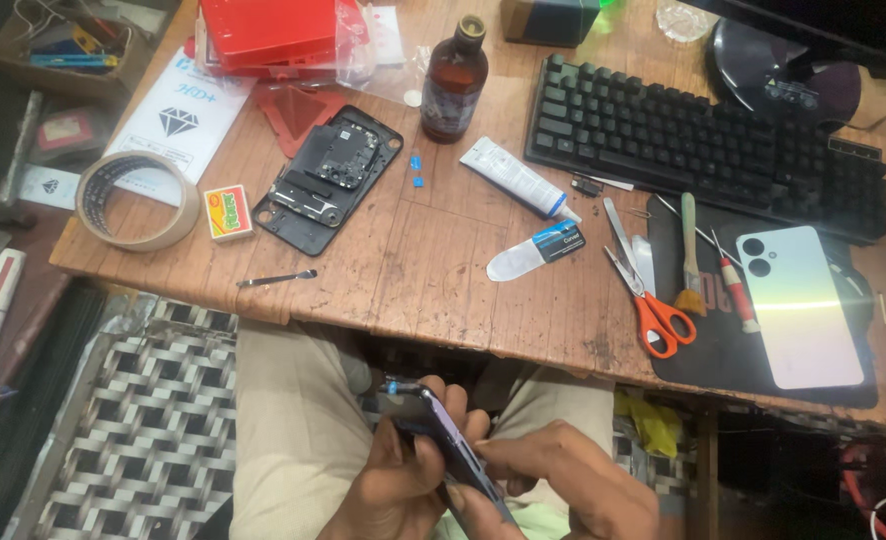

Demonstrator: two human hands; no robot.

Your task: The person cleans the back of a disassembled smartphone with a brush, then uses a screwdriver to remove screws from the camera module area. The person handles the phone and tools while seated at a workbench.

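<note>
Dark slim phone body [448, 440] slants edge-up from centre toward bottom of frame, left hand [393, 490] cradling it, right hand [573, 480] fingers pinching its lower edge.

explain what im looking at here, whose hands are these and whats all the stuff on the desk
This is one picture from a camera worn on a person's head, looking down at their lap and a wooden desk. There is no machine: both hands are the person's own. The left hand and right hand together hold a phone part edge-on, below the desk edge, over their knees.

On the desk lie an opened phone frame, a pale phone back cover, orange-handled scissors, a small brush, a white tube, a brown bottle, a tape roll, a black keyboard and a red box.
</note>
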